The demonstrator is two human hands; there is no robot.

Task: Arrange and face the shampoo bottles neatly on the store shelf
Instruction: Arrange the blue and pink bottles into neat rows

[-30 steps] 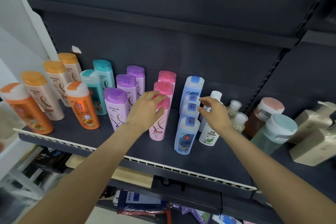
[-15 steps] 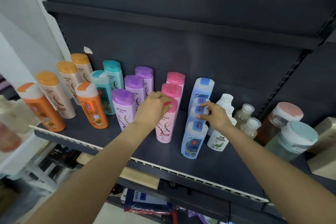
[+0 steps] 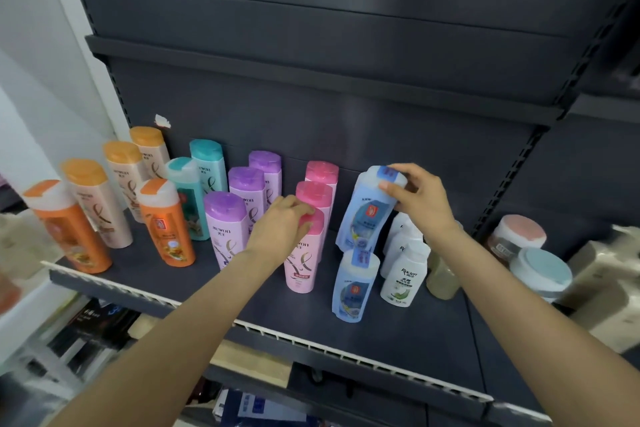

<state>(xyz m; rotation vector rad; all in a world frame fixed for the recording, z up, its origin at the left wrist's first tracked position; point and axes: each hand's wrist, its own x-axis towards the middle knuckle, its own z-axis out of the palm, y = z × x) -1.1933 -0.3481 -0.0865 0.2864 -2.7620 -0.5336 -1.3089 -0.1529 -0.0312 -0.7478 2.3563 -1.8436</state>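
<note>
Right hand (image 3: 420, 201) pinching cap of tall pale-blue plastic shampoo bottle (image 3: 367, 208), tilted near back of dark metal shelf (image 3: 398, 329), presumably for realignment behind front blue bottle (image 3: 354, 284). Left hand (image 3: 282, 225) curled over pink-capped bottle (image 3: 304, 253), steadying row.

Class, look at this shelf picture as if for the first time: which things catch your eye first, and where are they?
First, the two bare arms reaching in: the right hand grips the cap of a blue bottle right of centre, while the left hand rests on the cap of the front pink bottle mid-shelf. Next, the colour rows across the left of the dark shelf: orange, teal, purple, pink.
</note>
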